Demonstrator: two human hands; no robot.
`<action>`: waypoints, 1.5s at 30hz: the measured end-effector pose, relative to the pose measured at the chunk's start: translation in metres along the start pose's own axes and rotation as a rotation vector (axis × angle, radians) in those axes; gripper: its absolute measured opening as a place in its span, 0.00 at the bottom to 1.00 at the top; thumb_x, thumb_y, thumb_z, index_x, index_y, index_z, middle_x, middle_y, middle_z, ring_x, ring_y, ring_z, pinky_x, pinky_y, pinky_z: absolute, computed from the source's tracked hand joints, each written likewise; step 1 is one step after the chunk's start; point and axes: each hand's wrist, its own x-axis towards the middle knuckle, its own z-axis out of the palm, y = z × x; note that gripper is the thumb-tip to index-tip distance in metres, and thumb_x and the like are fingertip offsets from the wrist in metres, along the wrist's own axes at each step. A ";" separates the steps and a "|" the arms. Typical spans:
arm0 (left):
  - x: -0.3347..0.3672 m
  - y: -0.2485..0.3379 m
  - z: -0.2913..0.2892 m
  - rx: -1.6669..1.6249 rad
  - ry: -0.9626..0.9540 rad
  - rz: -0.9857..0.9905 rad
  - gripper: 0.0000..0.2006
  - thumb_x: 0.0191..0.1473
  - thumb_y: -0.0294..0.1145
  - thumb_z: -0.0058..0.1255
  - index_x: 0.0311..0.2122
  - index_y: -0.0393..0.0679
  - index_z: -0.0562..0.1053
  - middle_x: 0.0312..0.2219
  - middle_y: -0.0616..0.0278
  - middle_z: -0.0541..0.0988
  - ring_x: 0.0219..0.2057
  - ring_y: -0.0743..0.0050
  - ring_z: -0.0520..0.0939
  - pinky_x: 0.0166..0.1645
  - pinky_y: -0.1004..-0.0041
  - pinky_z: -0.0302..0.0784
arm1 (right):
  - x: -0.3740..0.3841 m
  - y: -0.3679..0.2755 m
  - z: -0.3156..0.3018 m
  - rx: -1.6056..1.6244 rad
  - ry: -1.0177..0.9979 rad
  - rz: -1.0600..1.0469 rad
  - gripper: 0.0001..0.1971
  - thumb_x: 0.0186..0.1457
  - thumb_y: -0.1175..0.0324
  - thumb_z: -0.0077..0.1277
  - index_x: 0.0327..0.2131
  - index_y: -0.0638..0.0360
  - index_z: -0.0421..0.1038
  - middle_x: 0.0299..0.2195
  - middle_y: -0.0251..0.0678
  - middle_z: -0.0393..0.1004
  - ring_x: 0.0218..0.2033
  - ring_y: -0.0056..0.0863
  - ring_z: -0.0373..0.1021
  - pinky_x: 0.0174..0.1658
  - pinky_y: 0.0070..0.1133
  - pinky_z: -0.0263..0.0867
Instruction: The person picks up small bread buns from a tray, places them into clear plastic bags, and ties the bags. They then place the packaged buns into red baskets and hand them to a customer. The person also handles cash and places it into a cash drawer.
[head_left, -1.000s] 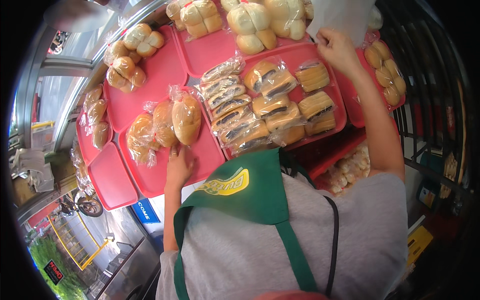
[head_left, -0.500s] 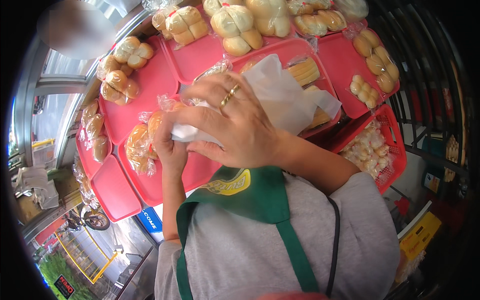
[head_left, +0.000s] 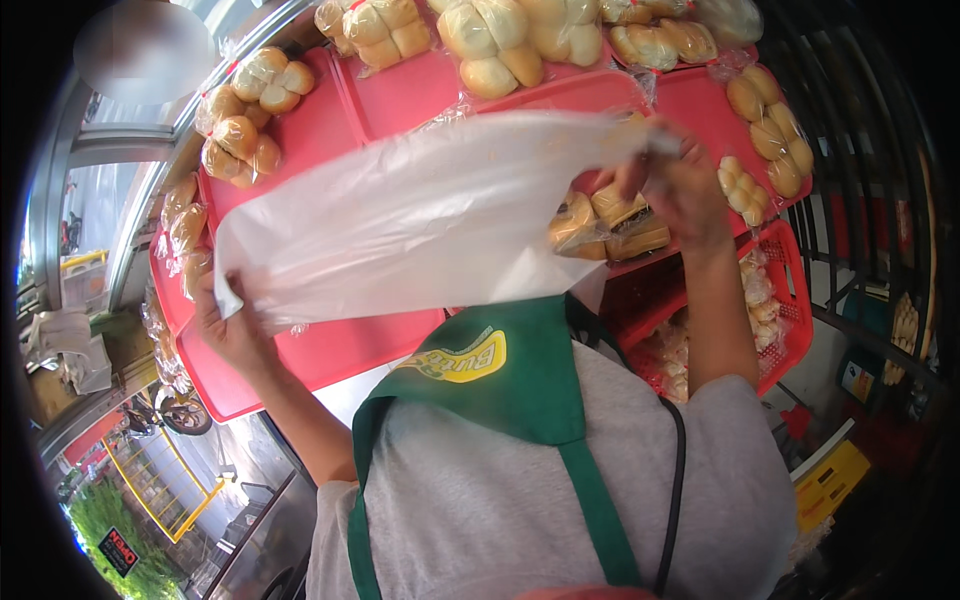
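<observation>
A white, see-through plastic bag [head_left: 400, 215] is stretched wide between my two hands, above red trays of bread. My left hand [head_left: 232, 322] pinches its lower left corner. At the upper right end, my right hand [head_left: 682, 190] has its fingers closed on the plastic, slightly blurred. Below the right part of the bag, packaged bread [head_left: 575, 225] and sliced loaves [head_left: 635, 238] show on a tray. Much of the trays' middle is hidden behind the bag.
Bagged bun clusters [head_left: 485, 45] line the far side, with more bagged buns [head_left: 240, 145] at the left and long packs [head_left: 770, 130] at the right. A red basket [head_left: 795, 300] of small wrapped items stands near right. Windows border the left, dark bars the right.
My hands were close together over the trays with the bag bunched between them. They have moved apart, left hand leftward and right hand rightward, spreading the bag out.
</observation>
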 end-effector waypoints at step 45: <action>-0.099 0.041 0.202 -0.218 -0.713 -0.323 0.06 0.53 0.25 0.54 0.29 0.37 0.69 0.23 0.60 0.70 0.24 0.73 0.69 0.30 0.75 0.67 | -0.018 0.071 0.081 0.472 0.277 0.253 0.15 0.50 0.76 0.57 0.43 0.62 0.69 0.35 0.33 0.74 0.33 0.20 0.70 0.33 0.18 0.63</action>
